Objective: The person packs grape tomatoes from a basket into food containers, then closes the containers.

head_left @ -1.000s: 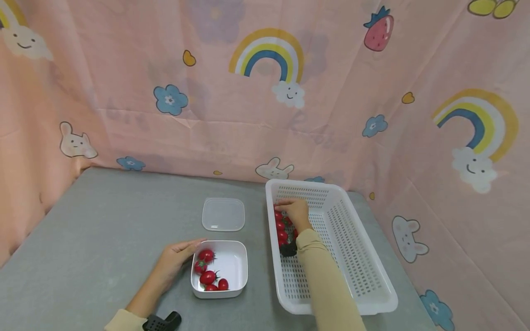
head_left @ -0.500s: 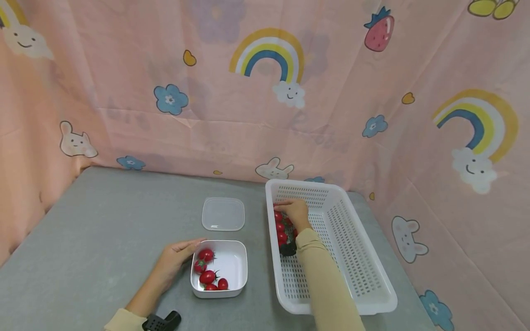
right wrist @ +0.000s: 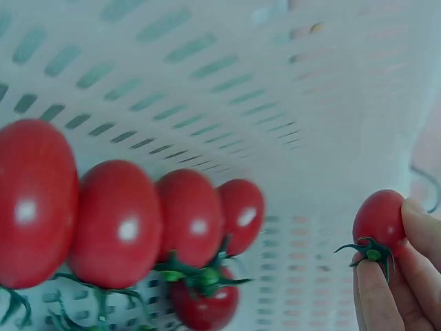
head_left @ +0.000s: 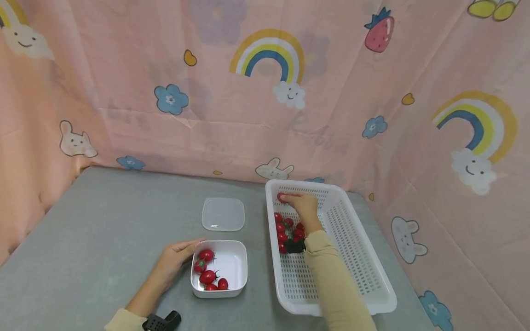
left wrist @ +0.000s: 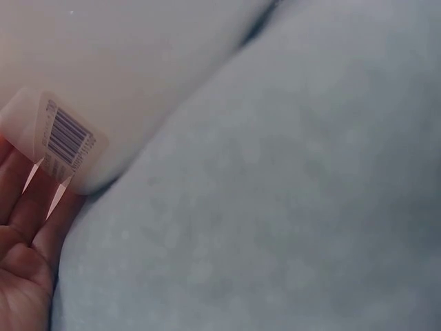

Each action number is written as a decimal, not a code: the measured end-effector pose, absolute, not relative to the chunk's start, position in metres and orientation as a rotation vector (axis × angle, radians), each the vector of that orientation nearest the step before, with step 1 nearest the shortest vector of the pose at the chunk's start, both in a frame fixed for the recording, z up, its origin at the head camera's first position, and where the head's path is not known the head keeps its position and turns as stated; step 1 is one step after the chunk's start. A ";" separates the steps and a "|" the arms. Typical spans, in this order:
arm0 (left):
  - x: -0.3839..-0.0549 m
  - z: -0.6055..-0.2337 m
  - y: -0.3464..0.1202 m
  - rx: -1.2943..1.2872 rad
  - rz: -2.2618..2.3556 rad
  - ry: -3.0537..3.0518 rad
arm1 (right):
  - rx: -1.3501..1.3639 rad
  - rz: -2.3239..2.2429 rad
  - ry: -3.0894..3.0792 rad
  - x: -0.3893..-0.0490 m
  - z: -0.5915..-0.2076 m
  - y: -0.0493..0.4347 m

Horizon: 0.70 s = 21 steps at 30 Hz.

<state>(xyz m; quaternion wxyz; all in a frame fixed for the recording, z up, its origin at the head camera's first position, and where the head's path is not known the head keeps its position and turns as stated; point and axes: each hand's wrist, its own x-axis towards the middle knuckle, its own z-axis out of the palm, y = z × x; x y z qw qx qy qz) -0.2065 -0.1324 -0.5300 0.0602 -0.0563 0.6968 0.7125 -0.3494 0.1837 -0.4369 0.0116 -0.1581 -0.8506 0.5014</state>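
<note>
My right hand (head_left: 304,209) is over the far left part of a white slotted basket (head_left: 356,239). It pinches a cherry tomato (right wrist: 380,224) with a green calyx between thumb and fingers. Several more cherry tomatoes (right wrist: 117,224) lie in a cluster along the basket's left side, partly covered by the black wrist device in the head view. My left hand (head_left: 175,259) rests its extended fingers (left wrist: 34,193) against the left side of a small white square container (head_left: 232,266), by a barcode label (left wrist: 67,136). Several cherry tomatoes (head_left: 207,277) sit in that container's left half.
A translucent lid (head_left: 223,214) lies flat on the grey table (head_left: 124,220) behind the small container. The basket stands right of both. A pink printed curtain (head_left: 207,138) hangs behind the table and along both sides.
My right hand has lifted a cherry tomato off the far end of the cluster and moved slightly up and right, uncovering more of the others. The left hand and small container have stayed put.
</note>
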 end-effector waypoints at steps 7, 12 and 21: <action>-0.207 -0.530 -0.133 -0.168 2.155 2.110 | -0.455 1.564 -2.642 -0.339 -0.413 0.180; -0.208 -0.531 -0.132 -0.175 2.141 2.129 | -0.427 1.614 -2.604 -0.327 -0.395 0.177; -0.207 -0.531 -0.133 -0.151 2.153 2.113 | -0.350 1.677 -2.628 -0.301 -0.376 0.167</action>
